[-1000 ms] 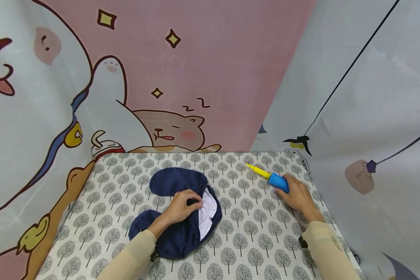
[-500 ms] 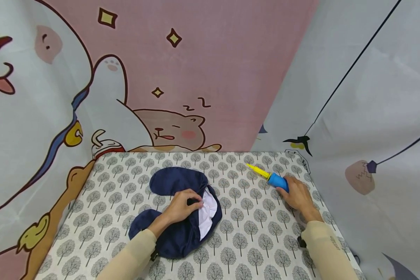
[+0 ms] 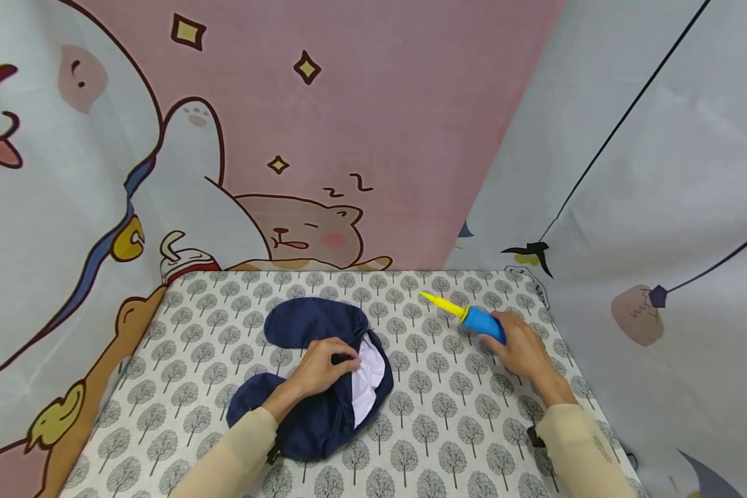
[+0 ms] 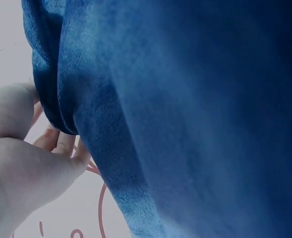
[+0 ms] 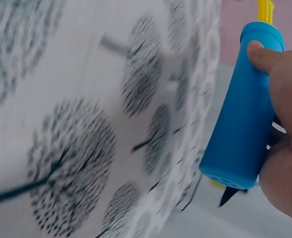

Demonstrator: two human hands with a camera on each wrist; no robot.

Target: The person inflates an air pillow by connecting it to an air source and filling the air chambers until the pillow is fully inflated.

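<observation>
A navy U-shaped neck pillow (image 3: 314,322) lies on the table, its curved end opened to show a white inner lining (image 3: 367,387). My left hand (image 3: 317,368) pinches the fabric at the edge of that opening. Soft navy cloth (image 4: 101,109) fills most of the left wrist view, with the fingers (image 4: 64,144) partly behind it. Over the table's right side, my right hand (image 3: 524,351) grips a blue hand pump (image 3: 484,324) with a yellow nozzle pointing to the back left. In the right wrist view the thumb lies along the blue barrel (image 5: 240,109).
A white cloth printed with grey trees (image 3: 420,443) covers the table. Behind it hangs a pink and white cartoon curtain (image 3: 411,138), with a pale curtain (image 3: 678,173) along the right side. Bare tablecloth lies between the pillow and the pump.
My right hand has shifted the pump a little to the left, towards the pillow. The left hand and the pillow keep their place.
</observation>
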